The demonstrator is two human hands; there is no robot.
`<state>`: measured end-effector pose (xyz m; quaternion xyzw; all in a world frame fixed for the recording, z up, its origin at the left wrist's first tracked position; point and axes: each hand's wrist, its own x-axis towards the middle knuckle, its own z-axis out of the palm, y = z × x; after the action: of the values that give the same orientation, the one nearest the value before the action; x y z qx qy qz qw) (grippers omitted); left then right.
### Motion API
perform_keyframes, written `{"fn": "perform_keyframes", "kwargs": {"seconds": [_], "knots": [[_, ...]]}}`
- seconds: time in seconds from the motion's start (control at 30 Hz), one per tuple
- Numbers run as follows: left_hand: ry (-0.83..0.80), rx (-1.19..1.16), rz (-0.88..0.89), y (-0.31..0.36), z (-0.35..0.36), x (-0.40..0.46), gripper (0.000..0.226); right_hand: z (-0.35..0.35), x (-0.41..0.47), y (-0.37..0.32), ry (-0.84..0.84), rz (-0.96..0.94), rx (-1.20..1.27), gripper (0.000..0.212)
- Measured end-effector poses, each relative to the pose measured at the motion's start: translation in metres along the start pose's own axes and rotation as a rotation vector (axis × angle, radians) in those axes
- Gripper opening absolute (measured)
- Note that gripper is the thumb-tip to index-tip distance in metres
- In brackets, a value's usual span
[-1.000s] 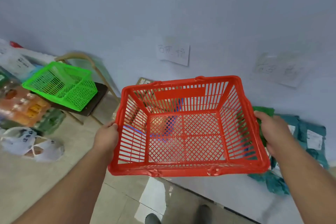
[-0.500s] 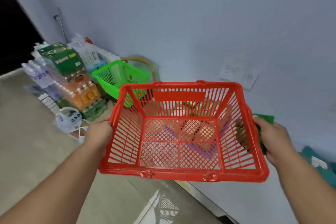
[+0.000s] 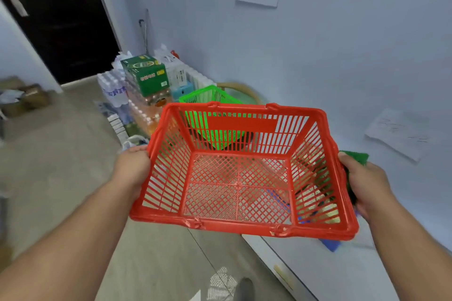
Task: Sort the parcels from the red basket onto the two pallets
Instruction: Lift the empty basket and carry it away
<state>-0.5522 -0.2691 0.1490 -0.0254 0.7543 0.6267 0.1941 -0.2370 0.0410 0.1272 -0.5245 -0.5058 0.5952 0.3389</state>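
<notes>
- Your left hand (image 3: 133, 165) grips the left rim of the red basket (image 3: 239, 223); fingers curl over the edge, thumb side on top.
- Your right hand (image 3: 364, 183) grasps the basket's right rim and, pressed against it under the same fingers, a dark green item (image 3: 355, 157). You cannot tell from this view what that item is.
- The red basket is held in the air between both hands, roughly level, tilted slightly toward you. Its mesh floor shows nothing inside; floor and objects below are seen through the lattice.
- Through the basket's far wall you see a green basket (image 3: 210, 98), sitting behind and below, on a dark surface beside a curved wooden chair frame (image 3: 242, 88).
- Below the basket's right corner a blue object (image 3: 330, 244) shows partly, on a pale surface along the wall; too hidden to identify.
- Further left along the wall: a green carton (image 3: 146, 76) stacked on packs of bottled drinks (image 3: 144, 110), with packs of water bottles (image 3: 112, 88) beside them.
- Sheets of paper (image 3: 398, 134) are fixed to the wall (image 3: 318, 56) at right; another sheet is higher up.
- A dark door (image 3: 53, 19) with a metal handle stands at upper left.
- Your shoe tip (image 3: 243, 288) shows on the tiled floor (image 3: 61, 154) at the bottom.
</notes>
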Motion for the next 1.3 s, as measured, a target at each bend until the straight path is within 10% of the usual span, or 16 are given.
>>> {"fn": "perform_keyframes", "kwargs": {"seconds": [0.57,1.3], "knots": [[0.033,0.03,0.059,0.092,0.031,0.219,0.033,0.186,0.117,-0.055,0.023,-0.002,0.028,0.028],[-0.316,0.145,0.135,0.203,0.033,0.526,0.034,0.416,0.11,-0.082,0.379,-0.034,-0.059,0.033]]}}
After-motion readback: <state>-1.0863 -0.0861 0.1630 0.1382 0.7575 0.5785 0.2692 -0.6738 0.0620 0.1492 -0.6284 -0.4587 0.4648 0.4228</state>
